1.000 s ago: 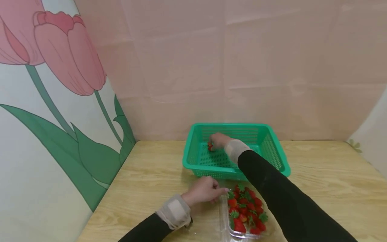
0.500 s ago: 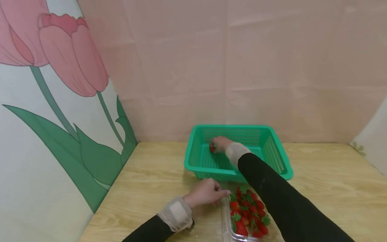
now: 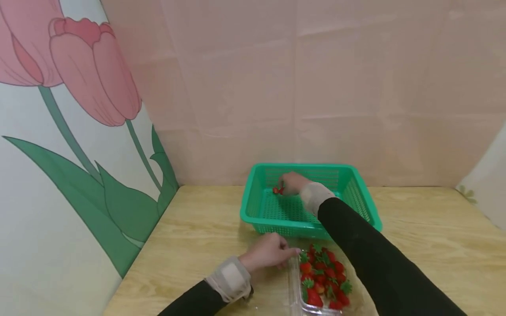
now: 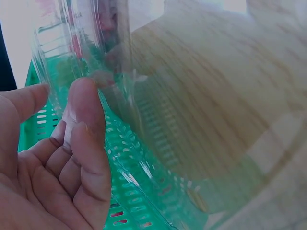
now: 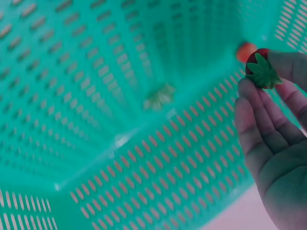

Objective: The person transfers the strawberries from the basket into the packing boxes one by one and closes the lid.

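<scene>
Inside the green plastic basket [image 3: 253,217], my right hand [image 3: 292,183] pinches a strawberry [image 5: 262,72] by its sides, green leaves toward the wrist camera. Another strawberry [image 5: 246,51] lies just beyond it in the basket, partly hidden behind the held one. Nearer to me, a clear plastic box [image 3: 322,310] is full of red strawberries [image 3: 319,276] with leafy tops. My left hand [image 3: 269,251] has thumb and forefinger at the box's left rim, gripping its edge. The left wrist view shows its other fingers [image 4: 91,163] curled beside the clear plastic.
The box's clear lid [image 3: 272,303] lies folded out to its left on the wooden table [image 3: 209,219]. A pink cloth wall [image 3: 237,87] stands behind the basket. On the left is a panel with printed tulips [image 3: 95,74].
My right hand has shifted slightly right and back within the basket, and a strawberry now shows to the left of its fingers. The left hand stays at the box's rim.
</scene>
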Demonstrator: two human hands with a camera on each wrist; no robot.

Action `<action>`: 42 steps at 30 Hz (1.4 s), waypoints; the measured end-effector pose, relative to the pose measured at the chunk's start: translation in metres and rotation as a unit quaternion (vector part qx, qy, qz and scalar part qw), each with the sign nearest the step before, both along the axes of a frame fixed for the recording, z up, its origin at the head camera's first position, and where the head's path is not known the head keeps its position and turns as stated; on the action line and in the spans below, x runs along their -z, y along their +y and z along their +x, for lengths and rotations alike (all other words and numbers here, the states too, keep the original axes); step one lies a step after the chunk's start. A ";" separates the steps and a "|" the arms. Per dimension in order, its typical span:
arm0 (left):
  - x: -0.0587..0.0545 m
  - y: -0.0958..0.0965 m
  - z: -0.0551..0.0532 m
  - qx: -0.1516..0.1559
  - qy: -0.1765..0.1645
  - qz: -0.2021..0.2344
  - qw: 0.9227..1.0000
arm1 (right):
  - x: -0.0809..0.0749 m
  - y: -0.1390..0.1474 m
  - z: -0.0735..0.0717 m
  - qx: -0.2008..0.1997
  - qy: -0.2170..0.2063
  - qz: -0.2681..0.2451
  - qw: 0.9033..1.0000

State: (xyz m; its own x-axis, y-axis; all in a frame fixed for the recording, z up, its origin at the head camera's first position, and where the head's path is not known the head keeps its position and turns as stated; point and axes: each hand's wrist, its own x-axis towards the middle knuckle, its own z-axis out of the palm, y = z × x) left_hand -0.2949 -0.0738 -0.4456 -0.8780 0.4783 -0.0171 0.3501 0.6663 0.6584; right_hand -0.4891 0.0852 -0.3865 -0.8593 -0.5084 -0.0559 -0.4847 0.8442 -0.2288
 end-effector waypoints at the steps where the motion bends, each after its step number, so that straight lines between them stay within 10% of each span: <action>1: 0.000 0.000 -0.001 0.001 0.002 0.000 1.000 | -0.005 0.004 0.001 0.001 0.003 -0.005 1.000; 9: -0.003 -0.001 -0.004 0.010 0.000 0.005 1.000 | -0.049 0.030 0.017 -0.004 0.041 -0.064 0.997; 22: -0.003 -0.005 -0.007 0.007 -0.007 0.014 1.000 | -0.099 0.042 0.090 -0.083 0.095 -0.087 0.988; 30: -0.004 -0.006 -0.007 0.004 -0.017 0.023 1.000 | -0.100 0.051 0.144 -0.140 0.050 -0.070 0.986; 42: -0.010 -0.007 -0.005 0.005 -0.018 0.019 1.000 | -0.060 0.061 0.196 -0.175 -0.027 -0.062 0.982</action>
